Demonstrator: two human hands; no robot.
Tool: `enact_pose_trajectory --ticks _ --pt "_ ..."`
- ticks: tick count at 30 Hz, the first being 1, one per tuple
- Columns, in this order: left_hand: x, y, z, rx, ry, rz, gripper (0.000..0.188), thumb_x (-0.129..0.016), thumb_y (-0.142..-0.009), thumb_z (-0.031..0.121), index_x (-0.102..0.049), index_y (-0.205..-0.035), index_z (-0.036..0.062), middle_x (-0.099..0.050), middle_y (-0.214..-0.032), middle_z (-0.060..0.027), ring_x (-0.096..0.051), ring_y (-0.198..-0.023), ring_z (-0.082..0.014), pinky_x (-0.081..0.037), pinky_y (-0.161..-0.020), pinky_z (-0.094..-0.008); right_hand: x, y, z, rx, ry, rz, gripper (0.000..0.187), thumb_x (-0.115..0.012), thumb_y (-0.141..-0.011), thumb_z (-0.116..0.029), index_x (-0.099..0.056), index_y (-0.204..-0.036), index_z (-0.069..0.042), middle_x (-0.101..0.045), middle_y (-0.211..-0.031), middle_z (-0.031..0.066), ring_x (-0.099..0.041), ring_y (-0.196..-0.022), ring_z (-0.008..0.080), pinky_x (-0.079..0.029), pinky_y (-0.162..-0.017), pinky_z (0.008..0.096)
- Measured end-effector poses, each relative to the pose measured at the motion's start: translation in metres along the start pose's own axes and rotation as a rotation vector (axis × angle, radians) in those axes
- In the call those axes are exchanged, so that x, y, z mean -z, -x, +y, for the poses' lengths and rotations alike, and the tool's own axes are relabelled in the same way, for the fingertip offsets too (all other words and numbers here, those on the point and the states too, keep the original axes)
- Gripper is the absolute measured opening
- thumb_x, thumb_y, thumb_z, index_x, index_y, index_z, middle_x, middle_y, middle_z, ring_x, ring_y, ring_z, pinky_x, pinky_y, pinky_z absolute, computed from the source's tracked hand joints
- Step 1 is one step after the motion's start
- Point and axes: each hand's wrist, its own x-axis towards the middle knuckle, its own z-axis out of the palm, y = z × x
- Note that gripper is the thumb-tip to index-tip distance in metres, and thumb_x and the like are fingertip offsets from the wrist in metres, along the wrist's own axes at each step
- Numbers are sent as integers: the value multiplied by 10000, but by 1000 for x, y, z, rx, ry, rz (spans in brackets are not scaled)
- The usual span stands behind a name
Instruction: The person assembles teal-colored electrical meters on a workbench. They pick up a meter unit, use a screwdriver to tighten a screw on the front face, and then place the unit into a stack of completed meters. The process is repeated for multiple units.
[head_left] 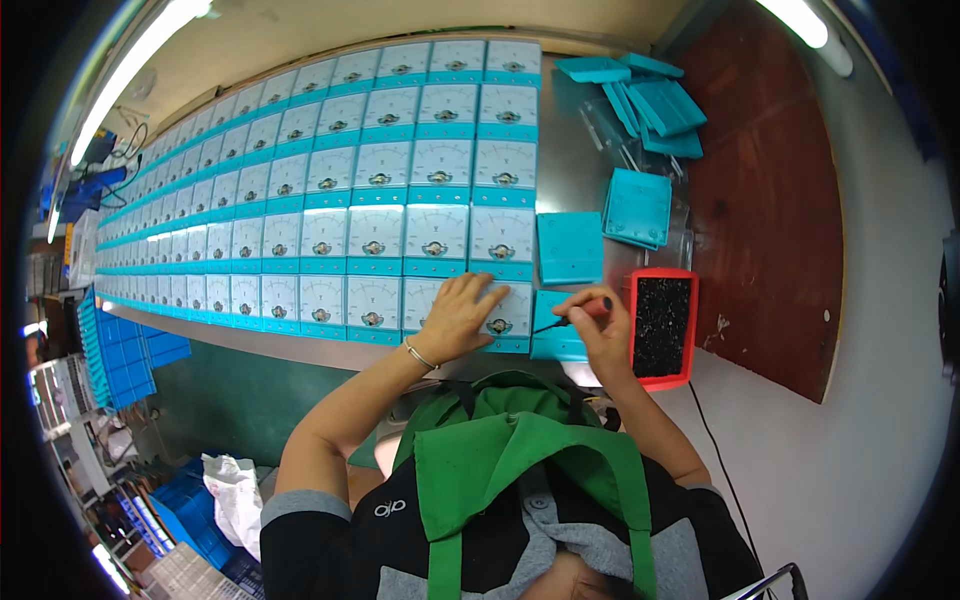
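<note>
Screwdriver (pixel 598 307), red-and-black handle, dark slim shaft, held in your right hand (pixel 606 338) above the turquoise piece (pixel 560 349) at the near edge of the table; likely light and rigid, its handle probably grippy enough, best taken round the thick red part with the shaft left free; analog panel meter (pixel 512 300), white dial over a turquoise lower strip, last on the right in the nearest row, partly under your left hand (pixel 462 315); likely light and stiff, its smooth face perhaps slippery and easily scratched, so better held by the side edges than pressed at the dial; left grip: fingers fanned over this meter and its neighbour, thumb near the lower strip, nothing pinched; right grip: thumb and fingers pinching the screwdriver handle, shaft pointing left toward the meter's lower right side, contact of the tip not certain; left forearm (pixel 370 395) reaching up and rightward, bracelet (pixel 421 356) at the wrist; right forearm (pixel 660 425) slanting up and leftward, wrist just beside the red tray (pixel 664 383) of small black parts (pixel 660 325); beyond it, a stack of turquoise panels (pixel 638 205).
</note>
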Motion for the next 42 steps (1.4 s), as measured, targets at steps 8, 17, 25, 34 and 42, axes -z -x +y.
enact_pose_trajectory --ticks 8,17,25,34,42 --pt "43 6 25 -82 582 197 832 -831 -611 231 -436 -1327 79 -425 -1333 -153 -435 -1221 -350 -381 -1027 -423 4 23 9 -556 -345 -112 432 -549 -916 -382 -524 -1208 -64 -603 -932 83 -579 -759 102 -421 -487 212" --pt "72 8 36 -196 657 95 911 -832 -609 241 -383 -1382 64 -433 -1360 -163 -423 -1245 -343 -366 -1039 -421 26 27 2 -337 302 -77 852 -739 -755 -393 -323 -1426 -74 -433 -1367 192 -455 -1236 329 -445 -951 464" --pt "85 37 65 -190 507 9 983 -851 -563 193 -362 -1410 98 -442 -1288 -186 -458 -1153 -360 -408 -961 -441 -2 45 1 -15 1072 126 760 -797 -693 -189 -432 -1354 -97 -485 -1258 200 -532 -1089 325 -494 -878 395" --pt "97 50 74 -231 510 76 1023 -873 -525 167 -362 -1407 85 -457 -1261 -184 -473 -1127 -360 -416 -946 -438 -15 84 -5 -465 -97 -461 302 -708 -805 -77 -637 -1089 1 -682 -1027 56 -630 -933 115 -523 -787 281" --pt "96 49 74 -244 528 63 1006 -853 -539 155 -358 -1412 92 -458 -1256 -181 -463 -1134 -360 -407 -957 -443 -18 88 6 -345 -197 -472 259 -702 -812 -66 -657 -1061 -13 -687 -1022 67 -640 -929 133 -521 -808 292"
